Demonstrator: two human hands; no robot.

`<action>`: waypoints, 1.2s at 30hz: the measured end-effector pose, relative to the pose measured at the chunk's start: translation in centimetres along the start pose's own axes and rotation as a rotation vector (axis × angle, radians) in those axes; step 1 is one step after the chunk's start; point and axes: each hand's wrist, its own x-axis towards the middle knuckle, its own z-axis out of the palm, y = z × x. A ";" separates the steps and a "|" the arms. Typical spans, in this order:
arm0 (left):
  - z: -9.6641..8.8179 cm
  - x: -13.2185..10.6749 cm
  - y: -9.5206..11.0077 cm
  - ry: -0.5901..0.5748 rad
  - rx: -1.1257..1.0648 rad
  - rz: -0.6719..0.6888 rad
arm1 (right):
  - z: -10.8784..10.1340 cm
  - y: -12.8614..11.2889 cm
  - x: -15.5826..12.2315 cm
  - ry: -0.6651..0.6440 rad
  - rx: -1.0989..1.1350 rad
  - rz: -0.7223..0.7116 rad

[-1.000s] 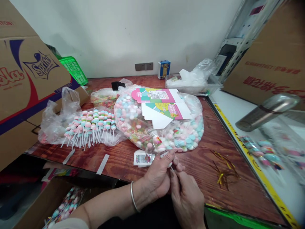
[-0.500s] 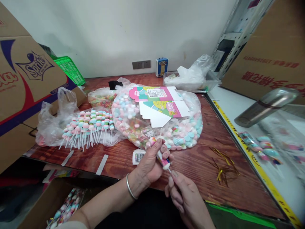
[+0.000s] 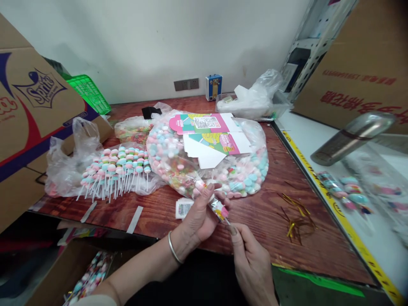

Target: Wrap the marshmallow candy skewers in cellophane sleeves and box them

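My left hand (image 3: 202, 214), with a silver bangle on the wrist, is closed around a marshmallow lollipop (image 3: 218, 208) in a clear printed wrapper. Its white stick points down to the right. The thumb and index finger of my right hand (image 3: 251, 255) pinch that stick near its end. Just beyond them lies a large clear bag of pink, blue and white marshmallows (image 3: 253, 180). Beside my left wrist is a small stack of printed cards (image 3: 182, 209). A pile of striped marshmallow lollipops (image 3: 119, 163) rests on plastic to the left. Gold twist ties (image 3: 295, 214) are scattered to the right.
A flattened printed carton (image 3: 219, 146) tops the marshmallow bag. Large cardboard boxes (image 3: 38, 106) flank the table. On the white surface at right are a steel flask (image 3: 352, 138) and wrapped lollipops (image 3: 355, 191). Below left, an open box holds wrapped candy (image 3: 87, 276).
My left hand has turned the lollipop slightly, showing another part of the wrapper. My right hand has shifted its grip at the stick, its fingers now more folded. The camera view has moved slightly.
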 end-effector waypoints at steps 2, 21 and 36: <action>-0.1 0.3 0.2 0.013 -0.022 0.022 | 0.1 0.2 -0.3 -0.003 -0.014 0.019; -0.5 -2.0 -3.8 -0.050 0.219 -0.094 | 1.6 2.0 1.2 0.016 0.442 0.190; -2.4 -1.8 -3.5 -0.101 0.788 0.146 | 1.1 1.2 1.1 0.026 0.084 0.151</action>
